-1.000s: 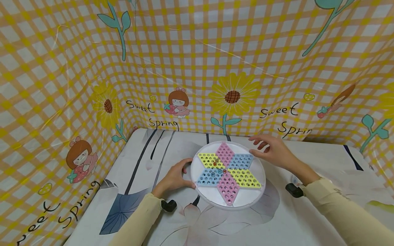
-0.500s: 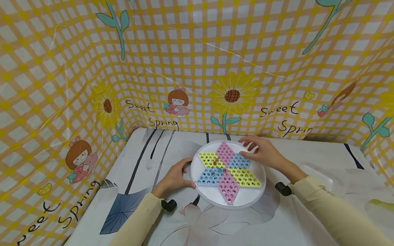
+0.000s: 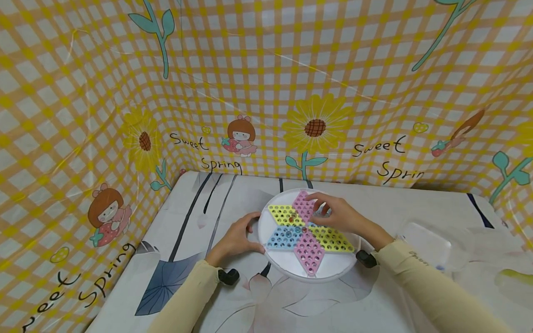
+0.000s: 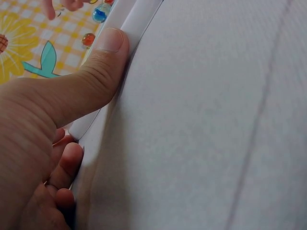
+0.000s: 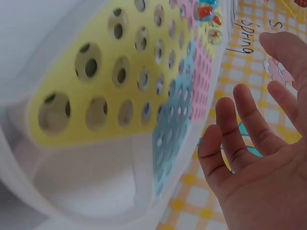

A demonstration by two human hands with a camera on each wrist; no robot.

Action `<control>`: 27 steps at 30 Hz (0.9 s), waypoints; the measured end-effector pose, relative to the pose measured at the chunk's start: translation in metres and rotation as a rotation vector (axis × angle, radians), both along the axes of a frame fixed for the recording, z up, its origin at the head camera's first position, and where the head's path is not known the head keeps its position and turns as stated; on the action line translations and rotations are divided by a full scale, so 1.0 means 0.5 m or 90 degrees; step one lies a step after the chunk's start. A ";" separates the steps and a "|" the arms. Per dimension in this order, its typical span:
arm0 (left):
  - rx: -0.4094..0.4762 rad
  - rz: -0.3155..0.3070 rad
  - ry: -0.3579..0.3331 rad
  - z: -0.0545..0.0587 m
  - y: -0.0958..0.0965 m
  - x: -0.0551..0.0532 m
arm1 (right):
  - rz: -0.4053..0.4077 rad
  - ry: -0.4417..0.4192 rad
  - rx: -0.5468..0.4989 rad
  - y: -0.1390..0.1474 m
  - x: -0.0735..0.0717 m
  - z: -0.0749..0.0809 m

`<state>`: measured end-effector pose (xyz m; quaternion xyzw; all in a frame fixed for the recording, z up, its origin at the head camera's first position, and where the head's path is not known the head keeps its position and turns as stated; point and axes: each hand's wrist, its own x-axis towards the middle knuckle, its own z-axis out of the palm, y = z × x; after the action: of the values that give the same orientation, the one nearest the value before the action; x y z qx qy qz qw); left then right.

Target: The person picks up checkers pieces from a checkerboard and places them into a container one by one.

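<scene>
A round white Chinese checkers board (image 3: 287, 262) bears a star of pink, yellow and blue holed sections. My left hand (image 3: 235, 238) grips its left edge; the left wrist view shows the thumb (image 4: 105, 60) along the rim and the other fingers curled lower against the side. Above the board's far right part, my right hand (image 3: 339, 215) hovers with fingers bent and apart, nothing between them in the right wrist view. Near the star's middle sit several glass marbles, among them a blue one (image 4: 100, 13) and an orange one (image 4: 88, 40).
A clear plastic tray (image 3: 429, 243) lies on the table right of the board, partly behind the right forearm. A checked sunflower cloth (image 3: 258, 92) hangs as a wall along the table's back and sides. A floral cloth (image 3: 208, 305) covers the table.
My right hand has moved left from beyond the board's far right rim to over the star's far right part, uncovering the clear tray. The left hand keeps its hold.
</scene>
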<state>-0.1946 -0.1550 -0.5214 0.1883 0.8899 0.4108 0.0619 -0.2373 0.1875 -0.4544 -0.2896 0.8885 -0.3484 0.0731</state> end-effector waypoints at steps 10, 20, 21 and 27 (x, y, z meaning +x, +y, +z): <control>-0.005 -0.003 -0.001 -0.004 0.000 -0.004 | 0.029 -0.038 0.012 -0.021 0.006 -0.022; -0.011 0.003 -0.013 -0.004 -0.001 -0.004 | 0.033 -0.067 0.039 -0.035 0.011 -0.037; -0.011 0.005 -0.014 -0.003 -0.001 -0.004 | 0.031 -0.069 0.043 -0.036 0.012 -0.037; -0.013 0.006 -0.012 -0.004 -0.001 -0.005 | 0.033 -0.063 0.056 -0.040 0.019 -0.037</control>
<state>-0.1969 -0.1554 -0.5236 0.1793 0.8943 0.4038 0.0705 -0.2280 0.1674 -0.4727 -0.2917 0.8904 -0.3206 0.1388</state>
